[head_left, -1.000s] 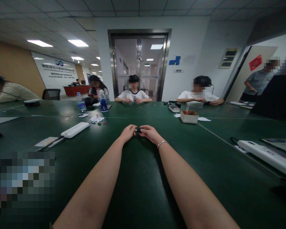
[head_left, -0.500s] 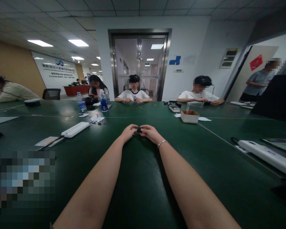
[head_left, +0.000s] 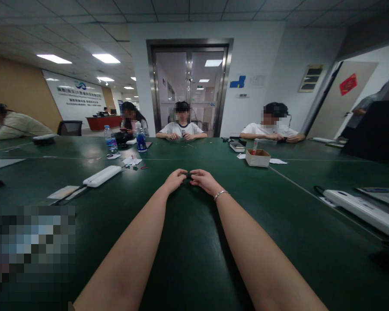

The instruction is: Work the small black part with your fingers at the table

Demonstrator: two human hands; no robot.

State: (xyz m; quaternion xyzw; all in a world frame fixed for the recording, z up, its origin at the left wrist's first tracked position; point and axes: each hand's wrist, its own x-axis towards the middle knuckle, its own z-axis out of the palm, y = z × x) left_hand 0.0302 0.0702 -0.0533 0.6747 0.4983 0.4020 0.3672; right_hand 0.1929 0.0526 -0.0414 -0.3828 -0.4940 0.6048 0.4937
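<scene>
Both my arms reach forward over the green table (head_left: 191, 242). Between my fingertips is a small dark object (head_left: 189, 176), too small and too covered by fingers to name. My left hand (head_left: 175, 180) pinches it from the left side. From the right, my right hand (head_left: 205, 180) grips it between thumb and fingers; a silver bracelet (head_left: 221, 195) circles that wrist. The two hands are close together, just above or on the tabletop; I cannot tell which.
Left of my hands lies a white power strip (head_left: 102, 176), with small scraps (head_left: 132, 160) behind it. Two bottles (head_left: 141, 140) stand farther back. To the right are an open box (head_left: 258, 158) and another white power strip (head_left: 363, 211). Several people sit around the table.
My hands and the small dark object look unmoved. At the far right, the standing person has moved right, now mostly behind the dark panel.
</scene>
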